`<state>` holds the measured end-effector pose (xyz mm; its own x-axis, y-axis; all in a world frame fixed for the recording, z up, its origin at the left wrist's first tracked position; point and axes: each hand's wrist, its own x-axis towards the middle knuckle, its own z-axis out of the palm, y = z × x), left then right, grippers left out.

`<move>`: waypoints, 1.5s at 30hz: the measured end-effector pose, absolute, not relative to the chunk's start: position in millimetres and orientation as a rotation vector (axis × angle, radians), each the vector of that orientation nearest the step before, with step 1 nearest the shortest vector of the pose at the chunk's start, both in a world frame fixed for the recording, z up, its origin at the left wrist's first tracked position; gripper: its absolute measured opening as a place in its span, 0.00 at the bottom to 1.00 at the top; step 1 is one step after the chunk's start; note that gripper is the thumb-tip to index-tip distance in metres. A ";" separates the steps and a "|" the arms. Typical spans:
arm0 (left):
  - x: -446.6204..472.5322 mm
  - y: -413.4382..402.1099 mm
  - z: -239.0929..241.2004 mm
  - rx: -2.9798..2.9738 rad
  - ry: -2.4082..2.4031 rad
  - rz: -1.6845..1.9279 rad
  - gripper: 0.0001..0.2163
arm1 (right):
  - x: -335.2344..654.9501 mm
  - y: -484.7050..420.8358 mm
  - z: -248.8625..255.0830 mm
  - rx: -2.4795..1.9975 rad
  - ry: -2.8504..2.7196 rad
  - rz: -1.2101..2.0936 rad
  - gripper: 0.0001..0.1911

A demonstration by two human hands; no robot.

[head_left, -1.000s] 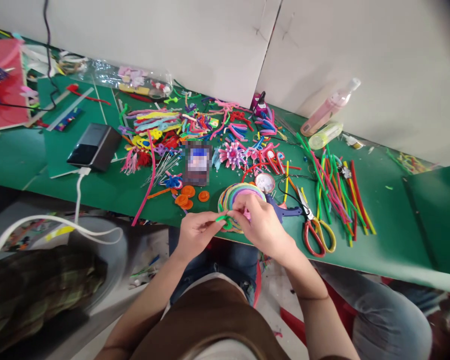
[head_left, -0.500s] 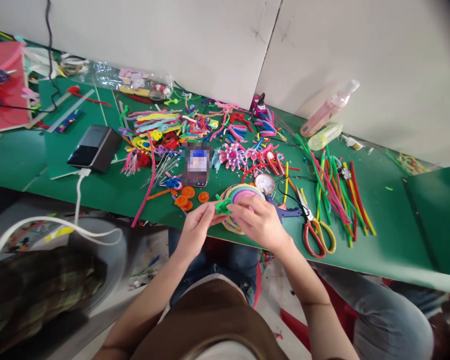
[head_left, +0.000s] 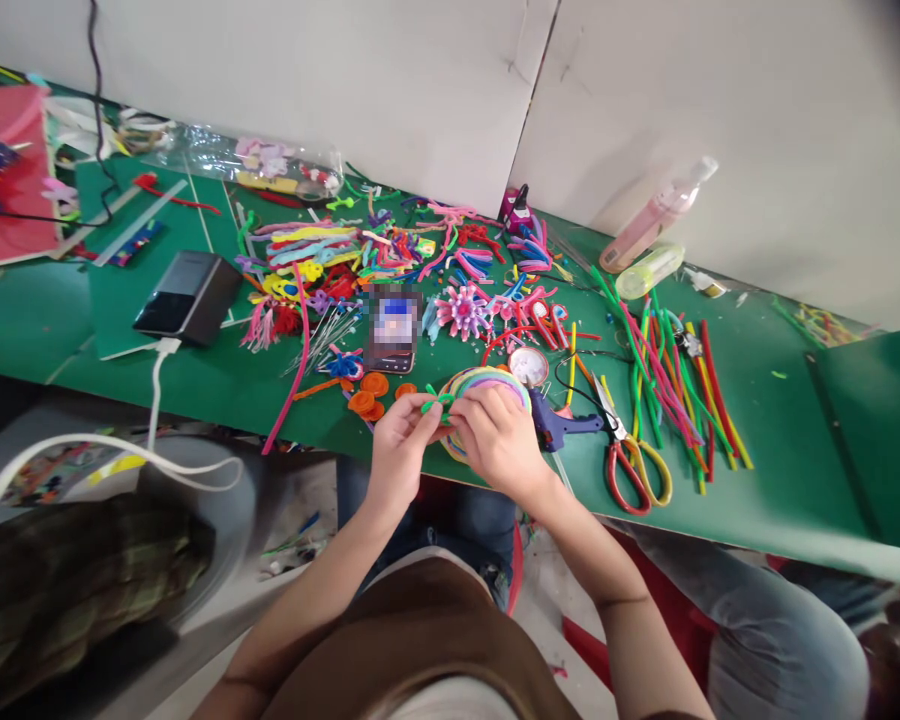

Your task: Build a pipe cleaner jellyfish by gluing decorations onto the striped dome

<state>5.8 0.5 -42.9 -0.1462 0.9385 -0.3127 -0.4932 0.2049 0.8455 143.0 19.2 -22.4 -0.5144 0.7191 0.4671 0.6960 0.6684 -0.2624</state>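
Both hands pinch one small green twisted pipe-cleaner piece [head_left: 436,401] between them: the left hand [head_left: 399,445] closes its thumb and fingertips on the near side, and the right hand [head_left: 499,440] curls its fingers onto the other end, so the two grips all but meet. The green piece sits just above the near edge of the green table [head_left: 757,480], directly in front of a flat multicoloured coiled pipe-cleaner disc [head_left: 495,378] that the right hand partly covers. Just left of the hands lie several small orange round discs [head_left: 367,395], and behind those a dark phone [head_left: 392,328] lies flat. To the right of the right hand rests a purple glue gun [head_left: 566,425], then a pair of scissors with red and yellow handles [head_left: 637,468], and beyond them a spread of long straight pipe cleaners [head_left: 667,375] in green, red, yellow and pink. Farther back a pink spiky pipe-cleaner flower [head_left: 463,310] stands among a tangle of bent coloured pieces — well apart from the hands. At far left a black power bank [head_left: 187,295] lies with a white cable [head_left: 157,400] trailing off the table's edge.
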 end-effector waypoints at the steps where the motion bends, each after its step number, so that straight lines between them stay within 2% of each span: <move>1: 8.6 0.0 -42.7 0.502 1.100 1.389 0.15 | 140.7 18.7 -23.0 -1.131 -2.305 0.073 0.12; 7: 25.3 -2.7 -46.6 0.360 1.049 1.580 0.16 | 128.3 11.3 -22.5 -1.298 -2.078 0.299 0.09; 13: 35.1 -9.2 -61.3 0.516 1.159 1.763 0.15 | 117.2 8.4 -8.7 -1.382 -1.844 0.712 0.09; 17: 11.2 -3.6 -81.9 1.049 1.336 1.880 0.11 | 116.6 7.7 -2.6 -1.407 -1.740 0.988 0.09; 19: -5.7 3.1 -89.7 1.516 1.267 1.785 0.13 | 118.1 7.2 -2.6 -1.395 -1.702 1.108 0.09; 21: -15.1 7.4 -90.8 1.707 1.231 1.702 0.12 | 119.2 7.3 -3.1 -1.385 -1.652 1.179 0.09; 25: -3.9 1.2 -72.4 1.242 1.349 1.775 0.06 | 118.8 10.7 -1.3 -1.402 -1.604 1.058 0.10; 30: 6.4 -3.4 -47.8 0.729 1.280 1.473 0.13 | 119.8 16.5 -1.5 -1.401 -1.668 0.928 0.13; 34: 0.5 3.9 -43.5 0.598 1.249 1.432 0.14 | 122.5 16.7 -6.3 -1.379 -1.622 0.891 0.14; 39: 4.3 4.4 -46.1 0.465 1.231 1.518 0.13 | 120.7 10.7 -10.0 -1.407 -1.672 0.861 0.06; 45: 14.9 3.4 -55.4 0.427 1.246 1.693 0.10 | 105.8 3.0 -16.3 -1.443 -1.712 0.731 0.06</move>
<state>14.9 3.4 -55.4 -0.4822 0.8411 -0.2450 -0.4844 -0.0229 0.8746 105.8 3.0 -16.3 -0.0660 0.9796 0.1900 0.5405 0.1951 -0.8184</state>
